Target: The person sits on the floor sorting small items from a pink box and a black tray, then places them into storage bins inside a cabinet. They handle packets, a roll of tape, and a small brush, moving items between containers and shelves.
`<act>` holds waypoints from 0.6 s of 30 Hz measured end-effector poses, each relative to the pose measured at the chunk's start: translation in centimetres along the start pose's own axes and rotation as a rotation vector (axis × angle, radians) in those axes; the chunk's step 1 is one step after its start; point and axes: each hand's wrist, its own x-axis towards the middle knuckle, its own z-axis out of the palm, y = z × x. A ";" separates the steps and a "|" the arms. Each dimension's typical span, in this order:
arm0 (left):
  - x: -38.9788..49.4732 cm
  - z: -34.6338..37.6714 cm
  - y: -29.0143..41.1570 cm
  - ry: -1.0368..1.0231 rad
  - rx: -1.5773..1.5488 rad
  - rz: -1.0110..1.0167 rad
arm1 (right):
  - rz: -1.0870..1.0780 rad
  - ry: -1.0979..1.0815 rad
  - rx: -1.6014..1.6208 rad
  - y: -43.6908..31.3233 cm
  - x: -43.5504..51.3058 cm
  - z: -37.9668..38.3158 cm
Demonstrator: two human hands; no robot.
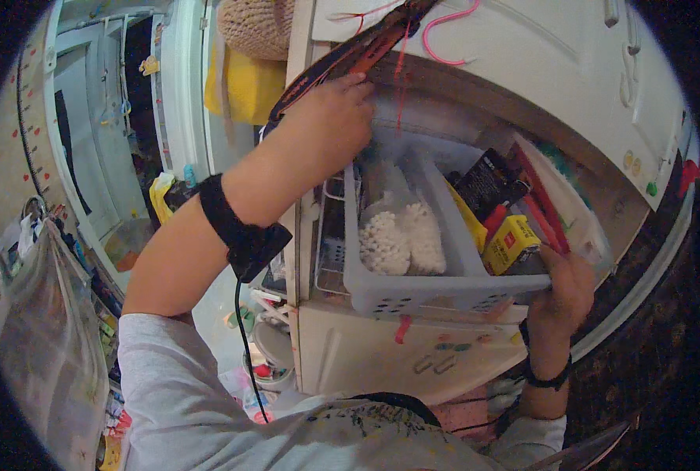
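My left hand (pixel 350 118) is at the upper middle, beside a black and orange strap (pixel 379 50); its curled fingers are partly hidden, so its hold is unclear. My right hand (pixel 565 288) grips the front right corner of a grey plastic basket (pixel 444 288). The basket sits tilted in a cupboard opening. Its left compartment holds clear bags of white pellet-like pieces (pixel 385 241). The right compartment holds a yellow box (pixel 510 244), a black printed packet (pixel 491 182) and red items.
A white cupboard door (pixel 503 35) with a pink hook (pixel 429 44) is above the opening. A wire rack (pixel 329 247) stands left of the basket. Below is a white drawer front (pixel 385 353). A full mesh bag (pixel 49 329) hangs far left, near a doorway. A cable runs from my left armband.
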 end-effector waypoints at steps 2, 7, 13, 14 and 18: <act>1.2 0.5 -0.3 -0.067 0.035 -0.058 | 0.013 -0.005 0.008 0.0 0.0 -0.1; 3.5 1.3 -2.0 -0.522 -0.309 -0.118 | 0.023 -0.027 -0.005 0.2 0.3 0.1; 3.8 2.0 -2.3 -0.425 -0.369 -0.153 | -0.004 -0.059 0.118 0.5 0.6 0.0; 3.8 2.1 -2.3 -0.412 -0.375 -0.157 | 0.001 -0.070 0.101 0.5 0.7 -0.1; 3.5 2.7 -2.1 -0.353 -0.380 -0.159 | 0.040 -0.088 0.072 0.5 0.5 -0.2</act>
